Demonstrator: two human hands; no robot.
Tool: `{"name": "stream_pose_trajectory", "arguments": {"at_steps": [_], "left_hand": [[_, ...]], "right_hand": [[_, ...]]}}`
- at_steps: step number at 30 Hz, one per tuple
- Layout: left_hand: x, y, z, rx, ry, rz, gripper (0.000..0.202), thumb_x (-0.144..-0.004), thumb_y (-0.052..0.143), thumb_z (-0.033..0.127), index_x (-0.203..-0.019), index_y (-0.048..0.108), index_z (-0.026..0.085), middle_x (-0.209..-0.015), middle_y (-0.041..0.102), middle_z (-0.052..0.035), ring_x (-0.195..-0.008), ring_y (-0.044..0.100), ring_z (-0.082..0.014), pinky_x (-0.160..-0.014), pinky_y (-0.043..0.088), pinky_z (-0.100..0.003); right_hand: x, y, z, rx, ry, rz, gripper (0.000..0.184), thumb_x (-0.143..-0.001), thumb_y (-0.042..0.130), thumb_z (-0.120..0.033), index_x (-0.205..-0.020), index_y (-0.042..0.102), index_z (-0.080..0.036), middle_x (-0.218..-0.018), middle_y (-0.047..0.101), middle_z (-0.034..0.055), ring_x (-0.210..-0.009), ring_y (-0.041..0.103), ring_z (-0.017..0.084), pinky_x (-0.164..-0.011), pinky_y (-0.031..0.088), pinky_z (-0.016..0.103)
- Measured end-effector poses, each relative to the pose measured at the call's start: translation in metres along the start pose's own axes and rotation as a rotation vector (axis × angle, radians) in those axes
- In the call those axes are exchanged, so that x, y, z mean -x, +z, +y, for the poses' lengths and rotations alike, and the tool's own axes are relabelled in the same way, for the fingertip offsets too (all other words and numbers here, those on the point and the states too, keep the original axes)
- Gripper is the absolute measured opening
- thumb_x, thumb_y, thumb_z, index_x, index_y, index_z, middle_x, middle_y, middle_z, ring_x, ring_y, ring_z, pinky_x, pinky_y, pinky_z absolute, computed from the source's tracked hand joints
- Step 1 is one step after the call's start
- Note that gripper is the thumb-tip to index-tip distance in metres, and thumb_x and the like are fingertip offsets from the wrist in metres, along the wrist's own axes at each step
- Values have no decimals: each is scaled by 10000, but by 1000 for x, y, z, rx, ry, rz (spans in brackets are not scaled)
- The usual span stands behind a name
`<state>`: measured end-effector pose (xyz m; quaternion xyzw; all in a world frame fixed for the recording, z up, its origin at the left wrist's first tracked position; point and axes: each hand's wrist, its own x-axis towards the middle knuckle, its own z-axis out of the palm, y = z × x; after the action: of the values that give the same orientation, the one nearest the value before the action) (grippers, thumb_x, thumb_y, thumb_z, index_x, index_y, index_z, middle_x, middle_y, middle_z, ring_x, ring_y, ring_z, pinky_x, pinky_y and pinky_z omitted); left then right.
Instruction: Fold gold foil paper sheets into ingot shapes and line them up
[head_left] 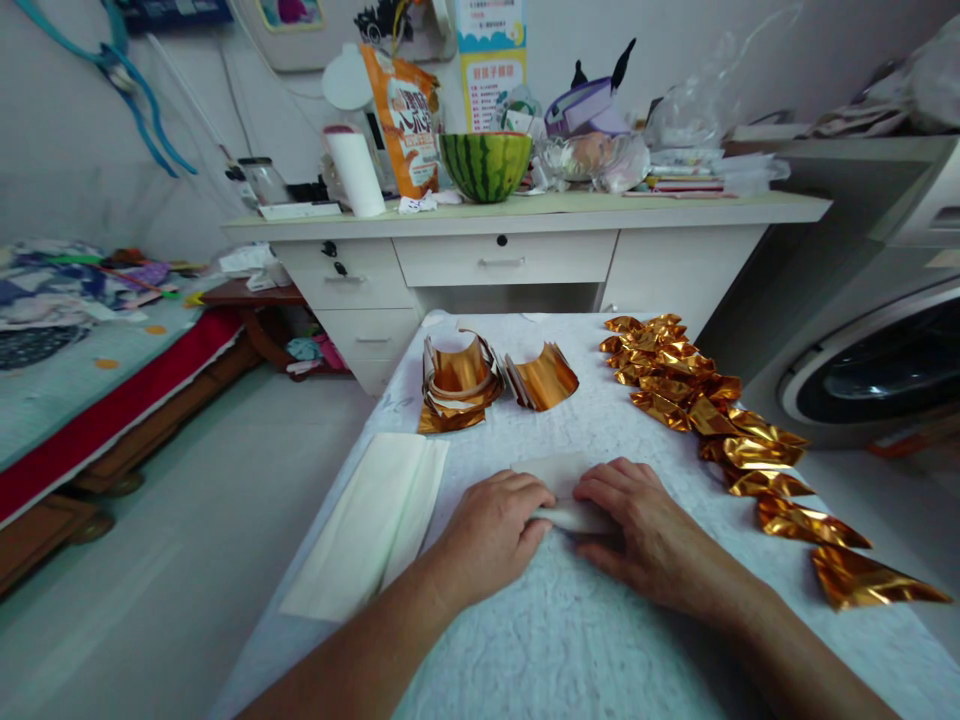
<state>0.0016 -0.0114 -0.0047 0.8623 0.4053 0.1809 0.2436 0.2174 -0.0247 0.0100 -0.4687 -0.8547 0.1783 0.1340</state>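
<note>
A sheet of whitish paper (pixel 574 515), partly rolled or folded over, lies on the cloth-covered table between my two hands. My left hand (pixel 499 525) pinches its left end with thumb and fingers. On the other end, my right hand (pixel 637 525) has its fingers curled over the paper, thumb below. Left of my left hand rests a stack of pale paper sheets (pixel 367 520). Beyond the hands stand two bundles of curved gold foil sheets, a larger bundle (pixel 457 380) and a smaller bundle (pixel 546 378). Folded gold foil pieces (pixel 754 452) run down the right side.
The table (pixel 517 640) wears a pale patterned cloth. Behind it a white desk (pixel 450 225) carries half a watermelon (pixel 486 165), an orange bag (pixel 405 125) and a paper roll (pixel 356 172). A washing machine (pixel 862 280) stands right, a bed (pixel 112 400) left.
</note>
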Motion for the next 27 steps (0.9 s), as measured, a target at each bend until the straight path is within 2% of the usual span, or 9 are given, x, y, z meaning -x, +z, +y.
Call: {"name": "stream_pose_trajectory", "arguments": {"at_steps": [4,8,14,16,19,23,27], "left_hand": [[0,-1,1,15,-5,7,143,-879,573,182,-1008,630,199,-1013,679,-34,-975,599,-209,-889,452,-355],[0,-1,1,8,-6,6,151,-861,608,213,-1010,632,203,-1020,679,-35,-977,598,-216,-891,451,-361],[2,-2,3,-28,1,-11,453,-661,822,376,-1033,624,208,-1064,662,-41,-993,587,-253,-869,457,-372],[2,-3,4,-36,-6,-11,383,-703,794,358,-1012,623,209,-1045,666,-31,-983,593,-242,-863,456,-360],[2,-4,5,-20,-27,-12,93,-868,626,274,-929,629,204,-954,680,-9,-926,618,-200,-834,453,-319],[1,-5,6,4,-74,3,215,-964,451,228,-868,641,198,-851,680,-3,-846,638,-174,-771,447,-290],[-2,-3,5,30,-135,79,196,-938,483,204,-833,648,189,-828,670,-5,-810,633,-166,-730,436,-273]], "right_hand": [[-2,3,0,14,6,17,317,-756,675,-148,-1059,624,-229,-989,635,50,-931,507,249,-833,341,400],[-3,2,1,25,-27,6,271,-791,583,-71,-994,659,-234,-963,636,48,-921,513,233,-818,347,384],[-1,0,3,15,-57,-4,183,-841,586,-150,-958,698,-236,-995,634,61,-936,529,232,-833,360,397],[0,-1,4,-16,-58,-1,169,-872,569,-185,-965,701,-235,-1005,637,65,-933,540,229,-841,369,400],[0,-4,6,-94,-42,-5,180,-923,524,-240,-932,704,-232,-988,650,64,-928,557,221,-851,389,392],[-1,-4,12,-236,3,21,265,-976,439,-292,-946,695,-227,-975,675,66,-928,579,218,-848,418,376],[-4,5,21,-332,126,88,282,-967,435,-325,-915,685,-206,-891,686,59,-850,602,207,-792,441,348]]}}
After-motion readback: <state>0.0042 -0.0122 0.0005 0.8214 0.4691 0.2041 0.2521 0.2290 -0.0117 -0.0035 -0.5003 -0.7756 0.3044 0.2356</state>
